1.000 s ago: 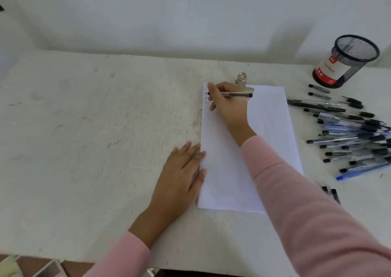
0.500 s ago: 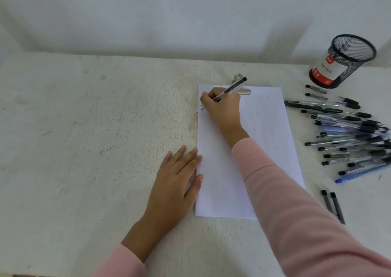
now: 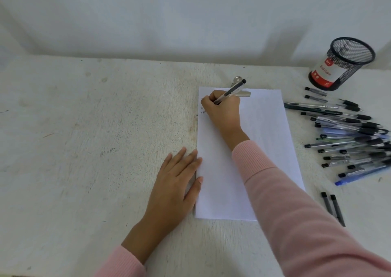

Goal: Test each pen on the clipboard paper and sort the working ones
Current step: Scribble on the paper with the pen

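Pen [image 3: 230, 92], slim clear barrel with dark cap, was gripped in right hand [image 3: 223, 112], tip at paper [image 3: 264, 141] top-left corner; faint marks there. Best: short firm strokes, light pressure. Left hand [image 3: 176, 183] lay flat, fingers spread, steadying sheet edge. Pen pile [image 3: 351, 137] right; mesh cup [image 3: 342, 64] beyond

Soft, even daylight, faint shadows on the wall [image 3: 275, 39], wide-angle bending and blur toward the edges.
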